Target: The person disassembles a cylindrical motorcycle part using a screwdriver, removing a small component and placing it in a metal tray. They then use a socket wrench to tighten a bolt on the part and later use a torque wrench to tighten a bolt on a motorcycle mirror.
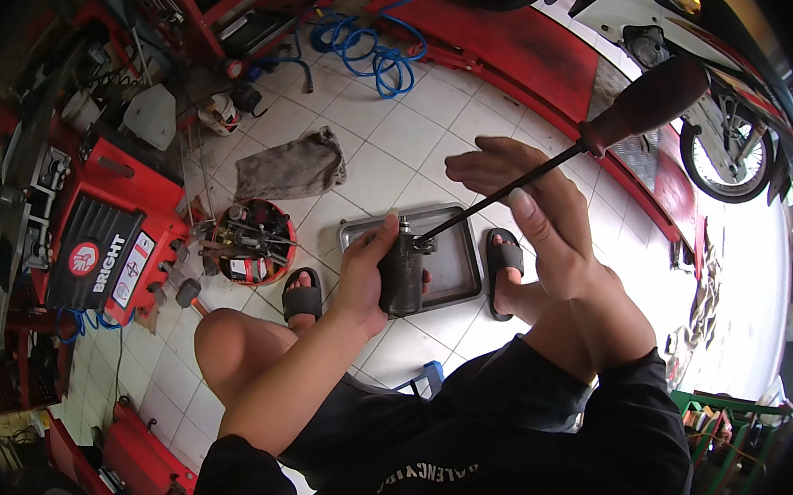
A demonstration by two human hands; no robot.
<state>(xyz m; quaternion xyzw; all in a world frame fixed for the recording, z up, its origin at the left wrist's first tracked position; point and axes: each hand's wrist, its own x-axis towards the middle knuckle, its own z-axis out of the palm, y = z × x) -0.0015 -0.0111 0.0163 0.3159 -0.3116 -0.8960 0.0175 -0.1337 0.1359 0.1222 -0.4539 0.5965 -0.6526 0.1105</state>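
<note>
My left hand (364, 271) grips a dark metal cylinder (401, 287) with a small fitting at its top, held over a metal tray (451, 263). A long screwdriver (644, 101) with a dark red handle slants up to the right, its tip at that fitting. My right hand (555, 226) is open beside the shaft, fingers stretched toward the upper left, thumb raised against or very close to the shaft; I cannot tell whether it touches. The handle is outside its fingers.
At left stand a red machine (147, 255) and a round container of parts (251, 260). A dirty cloth (285, 163) and a coiled blue hose (365, 52) lie on the tiles. A red lift (541, 65) and motorbike (728, 152) are at right. My sandalled feet flank the tray.
</note>
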